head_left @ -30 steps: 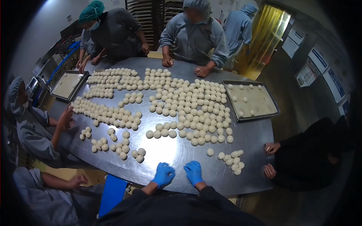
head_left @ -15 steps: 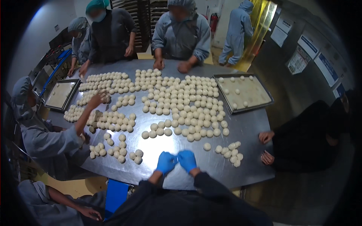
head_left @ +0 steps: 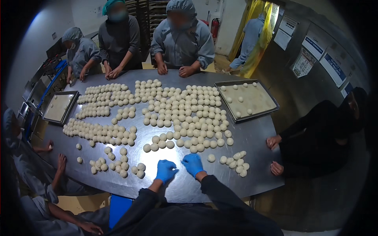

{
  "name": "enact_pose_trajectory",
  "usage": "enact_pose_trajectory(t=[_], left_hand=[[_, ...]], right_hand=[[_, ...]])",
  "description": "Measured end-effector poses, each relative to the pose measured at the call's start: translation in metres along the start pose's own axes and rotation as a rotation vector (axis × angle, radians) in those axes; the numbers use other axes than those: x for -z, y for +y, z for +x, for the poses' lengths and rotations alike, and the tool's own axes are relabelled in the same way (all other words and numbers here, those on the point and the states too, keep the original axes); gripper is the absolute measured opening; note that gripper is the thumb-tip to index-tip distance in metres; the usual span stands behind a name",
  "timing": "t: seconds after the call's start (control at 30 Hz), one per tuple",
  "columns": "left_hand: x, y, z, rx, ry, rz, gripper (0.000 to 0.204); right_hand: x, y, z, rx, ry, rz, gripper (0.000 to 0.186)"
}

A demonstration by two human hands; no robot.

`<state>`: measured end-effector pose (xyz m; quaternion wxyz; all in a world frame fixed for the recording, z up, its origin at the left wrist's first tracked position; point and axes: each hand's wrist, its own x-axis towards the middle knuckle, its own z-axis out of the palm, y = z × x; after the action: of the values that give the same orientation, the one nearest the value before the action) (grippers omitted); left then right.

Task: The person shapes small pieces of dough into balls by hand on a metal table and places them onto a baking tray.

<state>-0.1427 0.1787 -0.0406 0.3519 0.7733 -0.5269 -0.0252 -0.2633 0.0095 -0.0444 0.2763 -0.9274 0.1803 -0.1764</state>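
Both my hands wear blue gloves and rest low over the metal table [head_left: 220,185], a small gap between them. My left hand [head_left: 166,171] is curled, with a tiny pale bit showing by its thumb, too small to name. Curled down against the tabletop, my right hand [head_left: 192,164] hides whatever is under its fingers. A single dough ball [head_left: 211,158] lies just right of it, and a loose cluster of dough balls [head_left: 239,163] sits farther right. Beyond my hands spread many rows of round white dough balls [head_left: 193,114].
A shallow tray [head_left: 258,98] holding several dough balls stands at the far right, another tray [head_left: 59,107] at the far left. Co-workers stand around the table; a person's hands [head_left: 274,155] rest on its right edge. Small dough groups [head_left: 122,159] lie left of me.
My hands have moved apart from touching each other. The person at left has drawn an arm back from the rows. The person at the far left corner now has hands together at the table edge.
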Motion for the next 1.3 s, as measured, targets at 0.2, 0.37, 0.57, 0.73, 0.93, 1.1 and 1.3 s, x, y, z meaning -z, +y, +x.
enact_pose_trajectory(t=[0.2,0.37,0.57,0.73,0.93,1.1,1.3], left_hand=[[0.007,-0.005,-0.084,-0.029,-0.274,-0.005,0.017],[-0.015,0.015,0.002,0.044,-0.138,-0.073,0.020],[0.029,-0.016,-0.063,0.476,-0.436,-0.232,0.021],[-0.021,0.015,-0.021,0.202,-0.259,0.054,0.024],[0.046,-0.010,-0.039,0.284,-0.306,-0.040,0.016],[0.002,0.026,-0.058,-0.002,-0.205,0.009,0.009],[0.022,-0.020,-0.019,0.087,-0.071,0.060,0.020]], right_hand=[[0.004,-0.001,-0.076,0.061,0.155,0.094,0.019],[-0.016,-0.006,-0.011,0.024,0.052,0.097,0.020],[0.016,0.010,-0.066,0.055,0.167,0.038,0.014],[-0.020,-0.015,-0.032,0.045,0.017,0.105,0.014],[0.027,0.007,-0.042,0.010,0.068,-0.125,0.021],[-0.009,-0.025,-0.063,0.133,0.082,0.152,0.016],[0.015,-0.012,-0.014,0.047,0.085,-0.115,0.020]])
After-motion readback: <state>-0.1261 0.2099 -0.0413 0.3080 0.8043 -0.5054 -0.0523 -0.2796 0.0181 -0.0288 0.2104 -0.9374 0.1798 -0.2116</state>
